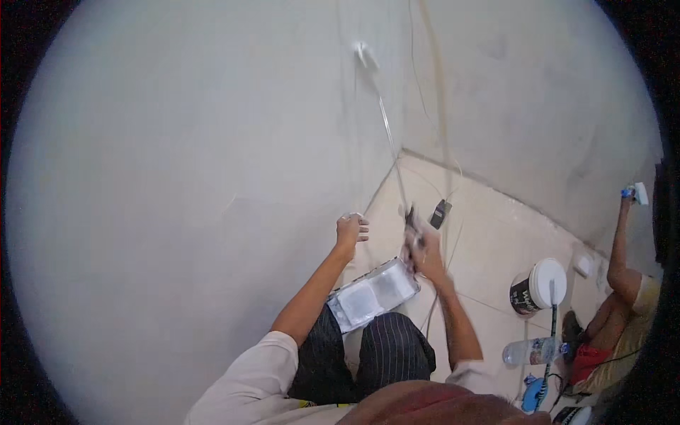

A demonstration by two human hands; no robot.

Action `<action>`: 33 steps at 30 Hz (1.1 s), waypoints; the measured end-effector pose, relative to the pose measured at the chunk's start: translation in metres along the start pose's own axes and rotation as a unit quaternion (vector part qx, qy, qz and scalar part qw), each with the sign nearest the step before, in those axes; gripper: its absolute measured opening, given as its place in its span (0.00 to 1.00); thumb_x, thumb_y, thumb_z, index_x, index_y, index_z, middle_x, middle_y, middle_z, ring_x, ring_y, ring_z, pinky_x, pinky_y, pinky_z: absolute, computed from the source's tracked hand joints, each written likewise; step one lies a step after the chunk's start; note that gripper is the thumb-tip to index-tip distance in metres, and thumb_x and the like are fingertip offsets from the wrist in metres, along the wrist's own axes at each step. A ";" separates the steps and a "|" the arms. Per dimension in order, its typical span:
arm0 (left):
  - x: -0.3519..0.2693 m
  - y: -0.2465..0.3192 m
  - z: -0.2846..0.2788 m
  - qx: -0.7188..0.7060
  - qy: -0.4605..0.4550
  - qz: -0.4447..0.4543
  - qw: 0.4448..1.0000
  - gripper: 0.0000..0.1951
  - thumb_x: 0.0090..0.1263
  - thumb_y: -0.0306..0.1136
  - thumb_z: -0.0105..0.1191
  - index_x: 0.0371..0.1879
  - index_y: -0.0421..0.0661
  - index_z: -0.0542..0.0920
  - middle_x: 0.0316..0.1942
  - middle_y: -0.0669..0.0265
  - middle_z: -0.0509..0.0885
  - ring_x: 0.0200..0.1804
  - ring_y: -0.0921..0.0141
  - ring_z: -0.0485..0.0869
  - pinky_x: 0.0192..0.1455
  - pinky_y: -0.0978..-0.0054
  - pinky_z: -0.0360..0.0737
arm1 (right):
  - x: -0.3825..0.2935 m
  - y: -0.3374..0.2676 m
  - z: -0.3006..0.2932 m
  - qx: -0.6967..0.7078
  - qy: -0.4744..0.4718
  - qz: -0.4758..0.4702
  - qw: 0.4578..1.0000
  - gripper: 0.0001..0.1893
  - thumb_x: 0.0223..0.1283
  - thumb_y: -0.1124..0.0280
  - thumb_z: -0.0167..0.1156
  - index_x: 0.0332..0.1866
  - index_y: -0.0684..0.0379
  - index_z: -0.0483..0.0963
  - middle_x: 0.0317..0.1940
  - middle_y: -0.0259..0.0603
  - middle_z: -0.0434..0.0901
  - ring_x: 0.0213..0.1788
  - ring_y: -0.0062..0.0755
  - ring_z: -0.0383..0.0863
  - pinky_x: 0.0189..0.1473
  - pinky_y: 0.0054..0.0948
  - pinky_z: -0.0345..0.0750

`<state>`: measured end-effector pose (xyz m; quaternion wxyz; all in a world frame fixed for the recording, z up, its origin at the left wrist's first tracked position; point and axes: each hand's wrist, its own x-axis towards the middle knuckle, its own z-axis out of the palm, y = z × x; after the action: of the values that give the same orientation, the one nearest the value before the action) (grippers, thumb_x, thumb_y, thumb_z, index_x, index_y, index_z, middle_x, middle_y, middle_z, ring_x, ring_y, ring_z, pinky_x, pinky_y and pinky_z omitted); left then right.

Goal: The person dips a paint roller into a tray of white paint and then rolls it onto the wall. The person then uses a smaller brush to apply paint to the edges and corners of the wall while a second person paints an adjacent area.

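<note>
My right hand (425, 249), blurred and stained with paint, grips the dark handle of a long-rod mini paint roller (389, 127). Its thin metal rod reaches up across the wall (186, 133), where the white roller head (365, 56) appears to touch near the corner. My left hand (350, 234) is raised beside the wall with fingers curled; something whitish shows at its fingertips, too unclear to name. Below and between both hands, a rectangular tray (364, 305) with white paint in it rests in front of my knees.
A black box with a cable (440, 214) lies on the tiled floor (478, 234). To the right are a white lidded bucket (550, 281), a plastic bottle (528, 351) and a blue round item (533, 396). Another person (627, 313) sits at far right, an arm raised to the wall.
</note>
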<state>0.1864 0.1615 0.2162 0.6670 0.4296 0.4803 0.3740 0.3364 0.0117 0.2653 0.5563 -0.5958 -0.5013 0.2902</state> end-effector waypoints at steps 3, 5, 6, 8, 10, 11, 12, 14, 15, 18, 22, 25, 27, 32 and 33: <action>-0.027 -0.016 0.002 -0.012 -0.026 -0.007 1.000 0.11 0.66 0.35 0.45 0.40 0.40 0.74 0.32 0.59 0.81 0.30 0.68 0.81 0.26 0.71 0.81 | 0.056 -0.066 -0.020 0.139 -0.019 0.075 0.987 0.15 0.69 0.57 0.53 0.42 0.61 0.71 0.17 0.30 0.69 0.14 0.17 0.67 0.13 0.22 0.65; -0.053 -0.021 0.005 -0.015 -0.048 -0.016 0.999 0.11 0.67 0.35 0.45 0.40 0.41 0.74 0.32 0.59 0.81 0.29 0.69 0.81 0.26 0.72 0.81 | 0.060 -0.069 -0.016 0.172 0.000 0.068 0.983 0.15 0.69 0.57 0.52 0.42 0.60 0.70 0.16 0.29 0.68 0.13 0.16 0.66 0.11 0.21 0.63; -0.066 -0.021 0.009 0.009 -0.060 -0.048 0.997 0.10 0.67 0.35 0.45 0.39 0.41 0.74 0.32 0.60 0.81 0.29 0.69 0.81 0.25 0.72 0.80 | 0.056 -0.062 -0.012 0.158 0.009 0.074 0.985 0.14 0.69 0.57 0.52 0.41 0.59 0.69 0.16 0.29 0.67 0.12 0.17 0.65 0.11 0.21 0.63; -0.072 -0.019 0.005 0.028 -0.073 -0.049 0.996 0.08 0.69 0.33 0.46 0.37 0.42 0.74 0.31 0.62 0.81 0.29 0.72 0.81 0.25 0.74 0.79 | 0.043 -0.036 0.012 0.166 -0.003 0.047 0.985 0.13 0.70 0.58 0.52 0.40 0.58 0.67 0.16 0.29 0.67 0.12 0.16 0.65 0.11 0.21 0.62; -0.079 -0.002 0.006 0.036 -0.073 0.009 0.997 0.08 0.69 0.33 0.46 0.37 0.42 0.75 0.30 0.62 0.81 0.30 0.72 0.81 0.25 0.75 0.79 | 0.022 0.029 0.041 0.078 0.032 -0.040 0.996 0.18 0.68 0.65 0.55 0.59 0.60 0.67 0.16 0.28 0.68 0.13 0.15 0.65 0.13 0.20 0.62; -0.083 -0.003 0.008 0.048 -0.075 0.055 0.994 0.08 0.69 0.33 0.46 0.37 0.42 0.75 0.29 0.62 0.81 0.30 0.72 0.81 0.25 0.75 0.78 | 0.000 0.037 0.049 0.137 0.022 0.029 0.990 0.23 0.67 0.68 0.56 0.66 0.60 0.63 0.16 0.27 0.68 0.13 0.14 0.65 0.14 0.19 0.63; -0.084 -0.004 0.012 0.042 -0.076 0.091 0.992 0.09 0.68 0.34 0.47 0.38 0.41 0.75 0.29 0.63 0.83 0.30 0.73 0.81 0.25 0.76 0.78 | -0.018 0.051 0.053 0.099 0.038 -0.010 0.994 0.24 0.67 0.70 0.56 0.66 0.60 0.63 0.15 0.27 0.67 0.13 0.14 0.65 0.14 0.18 0.63; -0.085 -0.011 0.011 0.054 -0.061 0.086 0.993 0.08 0.68 0.33 0.47 0.38 0.41 0.75 0.30 0.62 0.83 0.30 0.73 0.81 0.25 0.75 0.78 | -0.050 0.088 0.054 0.034 0.019 -0.004 0.999 0.26 0.65 0.71 0.58 0.67 0.59 0.61 0.15 0.27 0.66 0.11 0.15 0.63 0.12 0.20 0.62; -0.085 -0.007 0.008 0.079 -0.045 0.102 0.991 0.08 0.68 0.32 0.47 0.38 0.41 0.75 0.31 0.62 0.84 0.30 0.73 0.81 0.25 0.75 0.79 | -0.058 0.090 0.054 0.022 0.023 -0.015 0.999 0.26 0.65 0.71 0.58 0.67 0.59 0.61 0.14 0.27 0.66 0.11 0.15 0.63 0.11 0.20 0.62; -0.088 0.008 0.007 0.051 -0.070 0.101 0.991 0.09 0.67 0.32 0.47 0.40 0.41 0.75 0.31 0.61 0.84 0.29 0.73 0.81 0.23 0.76 0.78 | -0.077 0.081 0.053 -0.027 0.053 -0.025 0.998 0.24 0.63 0.71 0.60 0.63 0.61 0.64 0.14 0.27 0.66 0.10 0.16 0.62 0.10 0.21 0.60; -0.098 0.014 -0.003 0.064 -0.116 0.082 0.988 0.10 0.66 0.31 0.49 0.42 0.40 0.73 0.31 0.61 0.83 0.28 0.72 0.80 0.23 0.76 0.78 | -0.081 0.000 0.023 -0.026 -0.019 0.206 0.978 0.32 0.62 0.71 0.60 0.70 0.63 0.58 0.21 0.29 0.73 0.17 0.17 0.69 0.19 0.21 0.67; -0.101 0.020 -0.002 0.085 -0.153 0.061 0.983 0.11 0.65 0.30 0.49 0.44 0.39 0.71 0.32 0.60 0.83 0.30 0.70 0.80 0.24 0.75 0.79 | -0.075 -0.039 -0.004 -0.002 0.009 0.142 0.990 0.31 0.61 0.73 0.59 0.70 0.59 0.60 0.17 0.26 0.68 0.13 0.15 0.63 0.13 0.20 0.61; -0.100 0.013 -0.012 0.060 -0.127 0.116 0.983 0.10 0.64 0.31 0.51 0.41 0.40 0.74 0.28 0.61 0.84 0.25 0.72 0.82 0.20 0.75 0.76 | -0.067 -0.104 -0.002 0.056 -0.001 0.188 0.980 0.30 0.61 0.75 0.58 0.70 0.57 0.60 0.15 0.26 0.66 0.12 0.14 0.61 0.11 0.19 0.59; -0.068 -0.017 -0.042 0.142 -0.096 0.065 0.983 0.10 0.64 0.31 0.50 0.41 0.40 0.74 0.29 0.60 0.85 0.26 0.71 0.83 0.21 0.73 0.78 | -0.032 -0.164 0.032 0.180 0.029 0.178 0.967 0.29 0.63 0.69 0.60 0.68 0.62 0.61 0.17 0.27 0.65 0.12 0.13 0.59 0.09 0.19 0.57; -0.075 -0.016 -0.033 0.146 -0.113 0.059 0.981 0.10 0.64 0.31 0.50 0.41 0.40 0.74 0.29 0.60 0.85 0.26 0.71 0.83 0.21 0.73 0.78 | -0.029 -0.168 0.033 0.213 0.042 0.189 0.958 0.27 0.63 0.68 0.60 0.65 0.62 0.63 0.18 0.27 0.65 0.13 0.13 0.59 0.10 0.19 0.57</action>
<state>0.1365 0.0946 0.2196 0.6241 0.5894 0.4246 0.2878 0.2504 -0.0234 0.4127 0.6259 -0.5594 -0.2824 0.4643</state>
